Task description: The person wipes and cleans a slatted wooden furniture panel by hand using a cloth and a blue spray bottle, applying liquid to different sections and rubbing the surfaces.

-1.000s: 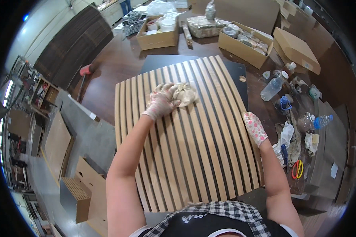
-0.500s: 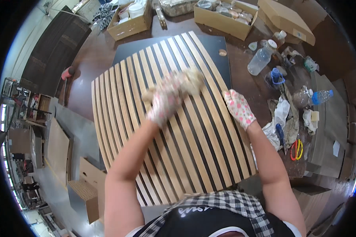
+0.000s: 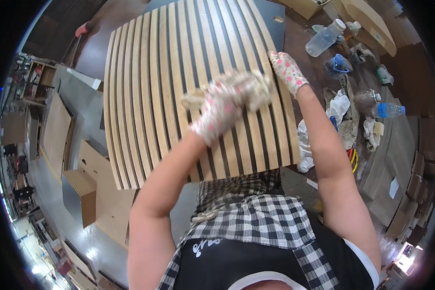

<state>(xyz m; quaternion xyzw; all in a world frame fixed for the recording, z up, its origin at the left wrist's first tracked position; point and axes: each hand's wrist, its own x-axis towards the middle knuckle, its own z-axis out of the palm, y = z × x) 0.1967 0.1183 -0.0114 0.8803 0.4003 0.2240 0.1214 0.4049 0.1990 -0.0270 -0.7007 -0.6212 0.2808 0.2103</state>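
A panel of light wood slats with dark gaps [image 3: 154, 96] lies in front of me, its near end reaching toward my apron. My left hand [image 3: 217, 111], in a white glove with pink spots, is closed over a crumpled cream rag [image 3: 260, 92] and presses it on the slats. Motion blurs the fingers and the rag, which spreads out on both sides of the hand. At the panel's right edge is my right hand [image 3: 288, 71], in a matching glove, with its fingers curled onto the outermost slat. Under the far end shows a dark board [image 3: 275, 31].
To the right stand a clear bottle [image 3: 324, 38], a blue-capped bottle [image 3: 337, 65] and a lying bottle [image 3: 389, 110]. White crumpled cloth [image 3: 338, 107] and red-and-yellow handles [image 3: 354, 157] lie nearer. A red-headed mallet [image 3: 83, 30] rests far left; cardboard [image 3: 106, 193] stands lower left.
The view has tilted toward me, so the panel sits higher in the picture. My left hand has slid the rag rightward over the slats; my right hand remains at the right edge.
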